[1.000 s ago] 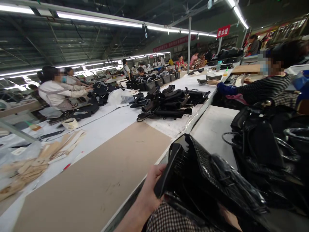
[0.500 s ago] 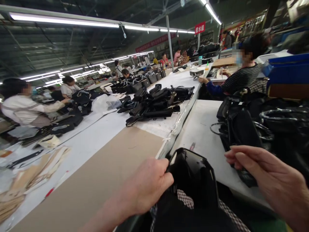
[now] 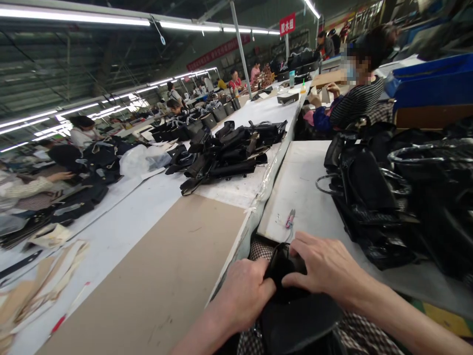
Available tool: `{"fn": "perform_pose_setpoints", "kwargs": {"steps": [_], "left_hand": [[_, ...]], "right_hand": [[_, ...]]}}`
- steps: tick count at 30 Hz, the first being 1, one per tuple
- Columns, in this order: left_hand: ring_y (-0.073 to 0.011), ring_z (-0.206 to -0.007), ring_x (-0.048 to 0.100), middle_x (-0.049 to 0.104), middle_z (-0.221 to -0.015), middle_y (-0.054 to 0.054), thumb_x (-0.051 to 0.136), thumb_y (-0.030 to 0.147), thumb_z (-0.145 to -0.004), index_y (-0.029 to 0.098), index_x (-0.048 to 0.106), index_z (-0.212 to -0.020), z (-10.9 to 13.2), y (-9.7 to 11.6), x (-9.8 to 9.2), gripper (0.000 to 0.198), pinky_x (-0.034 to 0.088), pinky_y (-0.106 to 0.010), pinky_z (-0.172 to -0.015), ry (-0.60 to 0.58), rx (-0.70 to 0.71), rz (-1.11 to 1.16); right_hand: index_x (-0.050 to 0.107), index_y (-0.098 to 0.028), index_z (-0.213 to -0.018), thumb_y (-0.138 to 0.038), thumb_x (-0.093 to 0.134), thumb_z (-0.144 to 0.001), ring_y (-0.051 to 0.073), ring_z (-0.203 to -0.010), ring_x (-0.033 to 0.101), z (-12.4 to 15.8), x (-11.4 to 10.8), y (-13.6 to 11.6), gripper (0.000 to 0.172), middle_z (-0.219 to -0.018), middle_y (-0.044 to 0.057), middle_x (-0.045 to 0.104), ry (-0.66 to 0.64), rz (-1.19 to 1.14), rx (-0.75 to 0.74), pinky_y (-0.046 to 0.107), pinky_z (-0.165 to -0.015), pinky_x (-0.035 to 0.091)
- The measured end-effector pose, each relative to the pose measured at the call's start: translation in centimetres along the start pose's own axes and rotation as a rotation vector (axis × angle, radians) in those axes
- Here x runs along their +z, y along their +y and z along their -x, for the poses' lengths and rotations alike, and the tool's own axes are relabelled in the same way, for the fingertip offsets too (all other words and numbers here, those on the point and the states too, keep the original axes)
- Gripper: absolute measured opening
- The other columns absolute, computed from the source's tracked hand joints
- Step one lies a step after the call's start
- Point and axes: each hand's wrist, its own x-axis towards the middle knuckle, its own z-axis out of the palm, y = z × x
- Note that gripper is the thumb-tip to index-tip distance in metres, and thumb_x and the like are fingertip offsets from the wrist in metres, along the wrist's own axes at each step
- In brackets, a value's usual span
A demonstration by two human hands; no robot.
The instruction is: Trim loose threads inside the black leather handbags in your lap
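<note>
A glossy black bag [image 3: 299, 323] lies over the checked cloth at the bottom of the view. My left hand [image 3: 246, 288] grips the left edge of its opening, with the fingers closed. On the opening's right side, my right hand [image 3: 325, 268] holds the edge between thumb and fingers; some fingertips are hidden behind the black material. The inside of the bag is dark. Just beyond my hands, small pink-handled snips [image 3: 290, 218] lie on the white table.
Black bags [image 3: 373, 197] with wrapped ring handles are heaped at right. More black pieces [image 3: 229, 153] lie ahead on the long table [image 3: 158, 246]. A red-tipped pen [image 3: 58, 323] is at left. A co-worker [image 3: 356, 93] sits at the upper right.
My right hand has moved left and taken hold of the bag's edge. The bag's flap has tipped down towards me, and its opening now shows between my hands. The view has shifted slightly.
</note>
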Motion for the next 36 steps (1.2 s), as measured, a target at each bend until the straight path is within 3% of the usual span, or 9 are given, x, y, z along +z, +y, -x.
{"fn": "perform_pose_setpoints", "kwargs": {"steps": [2, 7, 12, 14, 17, 23, 27, 32, 36], "left_hand": [[-0.0167, -0.064, 0.057, 0.062, -0.068, -0.002, 0.046, 0.018, -0.076, 0.019, 0.053, -0.069, 0.2, -0.1, -0.2, 0.01, 0.03, -0.025, -0.056, -0.012, 0.014, 0.067], [-0.0146, -0.068, 0.052, 0.057, -0.072, 0.002, 0.051, 0.02, -0.078, 0.019, 0.054, -0.072, 0.8, -0.7, -0.3, 0.007, 0.032, -0.024, -0.058, 0.005, 0.057, 0.224], [-0.0147, -0.079, 0.052, 0.058, -0.086, 0.001, 0.052, 0.016, -0.077, 0.019, 0.062, -0.083, 1.3, -1.0, -0.2, 0.012, 0.036, -0.023, -0.068, -0.02, 0.104, 0.368], [-0.0142, -0.076, 0.052, 0.057, -0.08, 0.002, 0.049, 0.014, -0.077, 0.019, 0.061, -0.081, 1.5, -1.1, 0.0, 0.014, 0.036, -0.023, -0.067, -0.037, 0.102, 0.378], [-0.0136, -0.072, 0.051, 0.055, -0.073, 0.004, 0.048, 0.014, -0.079, 0.018, 0.06, -0.08, 1.7, -1.2, 0.1, 0.012, 0.034, -0.023, -0.063, -0.06, 0.083, 0.379], [-0.0137, -0.07, 0.052, 0.056, -0.071, 0.003, 0.05, 0.016, -0.082, 0.018, 0.059, -0.077, 2.1, -1.2, 0.0, 0.011, 0.035, -0.022, -0.063, -0.067, 0.114, 0.316], [-0.0162, -0.077, 0.057, 0.064, -0.079, 0.0, 0.048, 0.015, -0.085, 0.018, 0.064, -0.088, 2.1, -1.0, 0.1, 0.016, 0.04, -0.023, -0.069, -0.095, 0.159, 0.264], [-0.0175, -0.085, 0.061, 0.068, -0.089, -0.001, 0.047, 0.017, -0.089, 0.02, 0.065, -0.096, 2.2, -0.8, 0.2, 0.019, 0.043, -0.023, -0.075, -0.129, 0.208, 0.222], [-0.0176, -0.081, 0.063, 0.069, -0.086, -0.002, 0.047, 0.021, -0.092, 0.019, 0.065, -0.094, 2.4, -0.6, 0.1, 0.018, 0.043, -0.024, -0.07, -0.116, 0.227, 0.104]], "right_hand": [[0.061, -0.019, -0.073, -0.025, 0.069, -0.077, 0.02, -0.068, 0.062, 0.0, 0.1, -0.2, 0.011, -0.079, 0.001, 0.062, 0.005, 0.027, -0.037, 0.027, -0.053, 0.033], [0.063, -0.021, -0.074, -0.013, 0.057, -0.085, 0.017, -0.069, 0.058, 0.6, 0.1, 0.4, 0.015, -0.075, 0.0, 0.056, 0.087, -0.125, -0.095, 0.028, -0.059, 0.039], [0.064, -0.02, -0.078, -0.015, 0.056, -0.089, 0.022, -0.107, 0.057, 0.4, 0.6, 1.4, 0.015, -0.116, 0.006, 0.058, 0.149, -0.363, -0.206, 0.033, -0.085, 0.047], [0.064, -0.02, -0.077, -0.015, 0.057, -0.089, 0.02, -0.108, 0.059, 0.1, 0.9, 1.6, 0.015, -0.119, 0.005, 0.061, 0.107, -0.493, -0.193, 0.032, -0.09, 0.047], [0.063, -0.021, -0.076, -0.015, 0.057, -0.089, 0.018, -0.1, 0.065, -0.2, 1.2, 1.5, 0.015, -0.109, 0.003, 0.068, 0.041, -0.612, -0.175, 0.028, -0.089, 0.049], [0.063, -0.021, -0.078, -0.017, 0.051, -0.092, 0.017, -0.1, 0.065, -0.1, 1.5, 1.2, 0.018, -0.112, 0.004, 0.069, 0.049, -0.652, -0.225, 0.028, -0.088, 0.049], [0.063, -0.022, -0.084, -0.02, 0.051, -0.091, 0.017, -0.087, 0.067, 0.2, 2.1, 1.0, 0.014, -0.096, 0.002, 0.072, 0.046, -0.675, -0.119, 0.028, -0.079, 0.05], [0.057, -0.022, -0.078, -0.023, 0.054, -0.091, 0.017, -0.084, 0.065, 0.9, 2.4, 0.4, 0.013, -0.093, 0.0, 0.071, 0.076, -0.68, -0.006, 0.028, -0.078, 0.047], [0.055, -0.022, -0.074, -0.025, 0.056, -0.09, 0.016, -0.079, 0.065, 1.2, 2.3, -0.1, 0.017, -0.088, -0.001, 0.07, 0.099, -0.648, 0.025, 0.028, -0.075, 0.046]]}}
